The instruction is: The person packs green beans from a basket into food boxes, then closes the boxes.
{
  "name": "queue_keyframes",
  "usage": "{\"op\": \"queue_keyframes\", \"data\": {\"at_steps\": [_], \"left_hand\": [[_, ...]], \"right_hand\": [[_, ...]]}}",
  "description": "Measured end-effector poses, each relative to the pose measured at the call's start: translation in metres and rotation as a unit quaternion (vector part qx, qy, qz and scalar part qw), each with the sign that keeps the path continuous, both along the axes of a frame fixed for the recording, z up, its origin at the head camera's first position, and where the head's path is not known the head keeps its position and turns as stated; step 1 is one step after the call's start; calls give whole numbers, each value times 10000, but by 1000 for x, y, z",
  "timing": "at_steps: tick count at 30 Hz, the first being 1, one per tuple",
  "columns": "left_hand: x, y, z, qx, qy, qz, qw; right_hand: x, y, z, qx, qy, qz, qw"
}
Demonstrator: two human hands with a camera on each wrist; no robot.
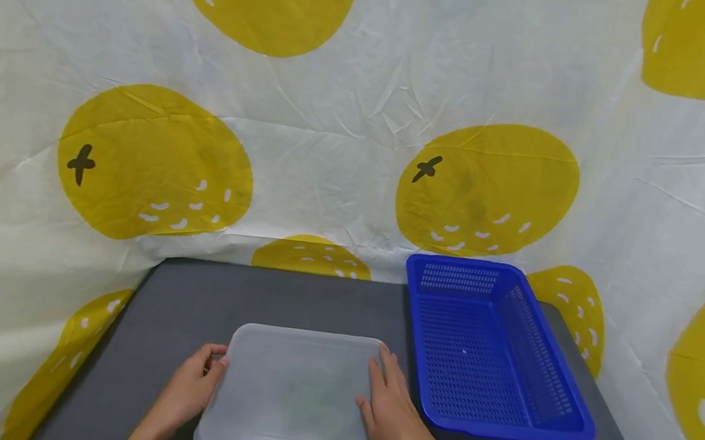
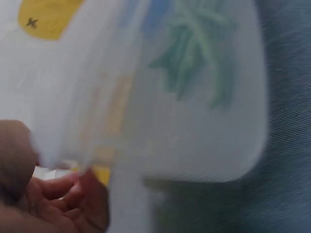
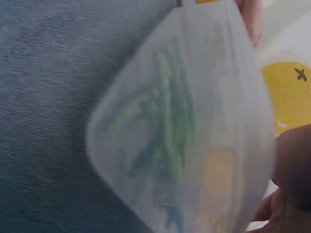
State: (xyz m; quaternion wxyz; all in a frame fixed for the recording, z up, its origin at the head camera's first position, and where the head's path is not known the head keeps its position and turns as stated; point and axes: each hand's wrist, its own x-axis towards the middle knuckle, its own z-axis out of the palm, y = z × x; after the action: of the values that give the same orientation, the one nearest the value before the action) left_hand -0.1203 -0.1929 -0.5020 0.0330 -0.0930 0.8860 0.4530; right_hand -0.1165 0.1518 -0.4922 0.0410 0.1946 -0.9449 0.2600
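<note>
A translucent plastic container (image 1: pixel 291 396) with a pale lid is in front of me, low in the head view. Through its cloudy wall, long thin green pieces (image 3: pixel 167 116) show in the right wrist view; their exact kind is blurred. My left hand (image 1: pixel 189 387) grips the left edge, its fingers curled and thumb against the rim. On the opposite side my right hand (image 1: pixel 397 420) holds the right edge, with thumb and fingertips over the lid. Both wrist views look at the container from low down, and it hides part of each hand's fingers.
A blue perforated plastic basket (image 1: pixel 476 345) stands to the right of the container, close to my right hand. Both are over a dark grey tabletop (image 1: pixel 316 300). A white cloth (image 1: pixel 345 175) printed with yellow fruit hangs behind and at the sides.
</note>
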Motion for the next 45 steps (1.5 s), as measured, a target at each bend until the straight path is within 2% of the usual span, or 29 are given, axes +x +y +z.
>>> {"op": "queue_keyframes", "data": {"at_steps": [3,6,9,12,14,17,20,25,28,31,36,39,45], "left_hand": [[4,5,-6,-533,408,105,9977],[7,7,-11,-639,679,200,9954],[8,8,-14,-673,902,248,9933],[9,10,-14,-982,1376,233,9853],[10,14,-13,-1406,1860,188,9723],[12,22,-11,-2119,2567,43,9429],[13,30,-10,-2535,3070,-461,9162],[10,38,-11,-2933,3260,-1781,8809],[8,40,-12,-3168,3161,-2186,8672],[7,43,-13,-3276,2957,-2407,8644],[9,46,-11,-3222,2556,-2657,8719],[10,48,-10,-3221,2386,-2697,8756],[8,51,-10,-3298,2265,-2738,8746]], "right_hand": [[3,-3,-8,74,432,-25,9990],[4,-5,-14,157,779,-49,9968],[5,-6,-16,199,847,-86,9962],[5,-7,-15,318,856,-172,9957],[5,-10,-14,440,903,-204,9947],[5,-16,-13,624,1053,-132,9924],[5,-22,-14,745,1176,31,9903],[3,-28,-17,884,1196,233,9886],[3,-29,-19,961,1242,283,9872],[2,-29,-20,967,1336,327,9858],[0,-30,-23,1190,1298,510,9830],[-2,-31,-23,1332,1222,618,9816],[-3,-31,-22,1414,1217,708,9799]]}}
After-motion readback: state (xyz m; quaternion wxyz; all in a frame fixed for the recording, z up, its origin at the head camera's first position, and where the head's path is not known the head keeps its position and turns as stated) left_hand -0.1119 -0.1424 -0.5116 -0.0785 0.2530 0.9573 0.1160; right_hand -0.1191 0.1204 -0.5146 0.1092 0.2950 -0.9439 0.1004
